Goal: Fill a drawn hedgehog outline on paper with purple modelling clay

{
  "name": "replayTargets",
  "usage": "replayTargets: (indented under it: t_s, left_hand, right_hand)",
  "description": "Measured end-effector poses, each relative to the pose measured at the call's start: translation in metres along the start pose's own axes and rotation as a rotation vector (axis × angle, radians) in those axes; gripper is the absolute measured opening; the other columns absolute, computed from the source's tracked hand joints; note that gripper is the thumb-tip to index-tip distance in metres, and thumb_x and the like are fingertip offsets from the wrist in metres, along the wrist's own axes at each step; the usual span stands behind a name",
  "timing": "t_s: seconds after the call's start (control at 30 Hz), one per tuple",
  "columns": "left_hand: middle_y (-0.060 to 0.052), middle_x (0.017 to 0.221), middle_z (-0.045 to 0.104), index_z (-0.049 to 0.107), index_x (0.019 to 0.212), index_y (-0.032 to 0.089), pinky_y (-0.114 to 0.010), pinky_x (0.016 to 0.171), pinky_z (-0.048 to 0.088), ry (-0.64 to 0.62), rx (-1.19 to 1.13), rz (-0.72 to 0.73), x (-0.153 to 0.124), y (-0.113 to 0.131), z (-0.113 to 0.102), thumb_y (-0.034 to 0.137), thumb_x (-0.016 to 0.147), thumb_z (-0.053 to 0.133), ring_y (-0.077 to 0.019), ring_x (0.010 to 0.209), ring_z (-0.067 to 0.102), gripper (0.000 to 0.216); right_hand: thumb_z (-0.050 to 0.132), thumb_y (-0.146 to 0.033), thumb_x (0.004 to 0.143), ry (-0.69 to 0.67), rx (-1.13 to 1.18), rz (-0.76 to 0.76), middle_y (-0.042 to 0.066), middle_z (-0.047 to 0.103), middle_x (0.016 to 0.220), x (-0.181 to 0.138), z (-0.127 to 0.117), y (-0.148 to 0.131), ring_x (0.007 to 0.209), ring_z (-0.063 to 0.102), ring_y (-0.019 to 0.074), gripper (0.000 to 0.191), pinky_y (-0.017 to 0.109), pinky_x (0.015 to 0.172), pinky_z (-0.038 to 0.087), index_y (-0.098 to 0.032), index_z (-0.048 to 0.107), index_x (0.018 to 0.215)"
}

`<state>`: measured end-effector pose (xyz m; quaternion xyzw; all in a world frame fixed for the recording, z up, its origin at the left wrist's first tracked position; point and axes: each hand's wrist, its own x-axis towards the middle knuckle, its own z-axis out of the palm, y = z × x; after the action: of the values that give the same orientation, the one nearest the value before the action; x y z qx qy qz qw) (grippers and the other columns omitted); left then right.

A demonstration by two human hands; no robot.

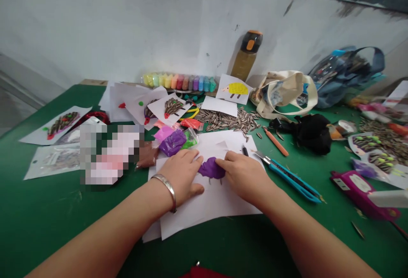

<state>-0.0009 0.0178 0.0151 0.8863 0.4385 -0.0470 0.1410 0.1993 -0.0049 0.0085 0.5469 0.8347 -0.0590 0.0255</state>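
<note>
A flattened patch of purple modelling clay (211,168) lies on a white sheet of paper (197,208), with short drawn legs showing below it. My left hand (181,171), wearing a silver bangle (166,191), rests on the sheet with its fingers stretched out, their tips at the clay's left edge. On the other side, my right hand (242,171) has its fingers curled together and presses a fingertip on the clay's right edge. Just behind lie a packet of purple clay (172,143) and a packet of green clay (190,138).
Sunflower seeds (228,120) are heaped behind the paper. A blue utility knife (290,178), an orange pen-like tool (276,142) and a magenta glue gun (363,195) lie right. Finished hedgehog pictures (174,107), a bottle (246,57) and a cloth bag (287,95) stand farther back.
</note>
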Motion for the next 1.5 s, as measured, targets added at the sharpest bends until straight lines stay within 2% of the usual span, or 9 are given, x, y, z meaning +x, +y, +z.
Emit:
replayTargets:
  t_s: [0.2,0.43,0.6,0.8,1.1,1.2,1.3,1.5]
  left_hand:
    - [-0.016,0.134,0.050,0.055,0.126,0.012,-0.049,0.104,0.039,0.008,0.006,0.011,0.000,-0.002,0.002,0.039,0.071,0.072,-0.0362,0.125,0.043,0.063]
    - [-0.017,0.136,0.048,0.053,0.128,0.012,-0.048,0.105,0.036,0.007,0.006,0.016,0.000,-0.001,0.001,0.039,0.072,0.071,-0.0364,0.126,0.042,0.065]
    - [-0.017,0.139,0.047,0.053,0.128,0.013,-0.047,0.108,0.034,0.001,-0.011,0.002,0.000,0.000,-0.001,0.038,0.071,0.071,-0.0358,0.128,0.041,0.065]
    - [-0.017,0.141,0.045,0.052,0.130,0.012,-0.046,0.109,0.032,-0.022,0.012,0.001,0.001,0.000,-0.002,0.040,0.073,0.069,-0.0350,0.129,0.039,0.066]
    - [-0.017,0.136,0.048,0.052,0.129,0.011,-0.049,0.105,0.037,0.009,-0.015,0.012,0.000,-0.001,0.000,0.037,0.072,0.072,-0.0371,0.127,0.042,0.066]
    - [-0.016,0.134,0.051,0.054,0.126,0.014,-0.049,0.104,0.037,0.025,-0.017,0.021,0.000,-0.002,0.002,0.039,0.071,0.072,-0.0369,0.126,0.043,0.063]
    - [-0.016,0.136,0.049,0.054,0.126,0.014,-0.047,0.105,0.036,0.020,-0.001,0.017,0.000,-0.002,0.002,0.039,0.071,0.071,-0.0359,0.126,0.042,0.063]
    - [-0.016,0.135,0.050,0.054,0.125,0.015,-0.047,0.105,0.036,0.033,0.000,0.026,0.000,-0.003,0.003,0.040,0.071,0.069,-0.0350,0.125,0.043,0.061]
  right_hand:
    - [0.041,-0.020,0.090,-0.009,0.029,0.032,0.003,0.062,0.093,0.002,0.002,0.003,0.079,0.059,0.0163,0.033,0.028,0.058,0.029,-0.028,0.065,0.111]
    - [0.039,-0.015,0.088,0.004,0.221,0.051,0.003,0.063,0.103,-0.004,-0.005,0.010,0.087,0.059,0.0147,0.038,0.025,0.067,0.035,-0.026,0.065,0.114]
    - [0.041,-0.014,0.087,-0.054,0.117,0.030,0.004,0.062,0.101,-0.010,-0.008,0.007,0.083,0.058,0.0158,0.040,0.026,0.063,0.033,-0.029,0.064,0.117]
    - [0.040,-0.016,0.088,-0.046,0.042,0.034,0.004,0.061,0.100,-0.006,-0.005,0.006,0.080,0.058,0.0164,0.040,0.027,0.059,0.032,-0.028,0.061,0.120]
    - [0.040,-0.015,0.086,-0.007,0.081,0.035,0.003,0.062,0.098,-0.009,-0.006,0.002,0.080,0.059,0.0164,0.043,0.027,0.058,0.030,-0.029,0.058,0.123]
    - [0.042,-0.015,0.085,-0.021,0.052,0.035,0.003,0.061,0.098,-0.007,-0.002,0.000,0.080,0.059,0.0168,0.047,0.027,0.057,0.029,-0.032,0.053,0.128]
    - [0.041,-0.016,0.086,-0.037,0.053,0.065,0.003,0.060,0.098,-0.002,0.003,0.000,0.078,0.059,0.0165,0.046,0.026,0.056,0.028,-0.034,0.054,0.127]
    - [0.040,-0.015,0.087,-0.014,0.138,0.054,0.004,0.059,0.099,-0.001,0.004,0.001,0.081,0.057,0.0160,0.045,0.026,0.062,0.033,-0.031,0.056,0.127]
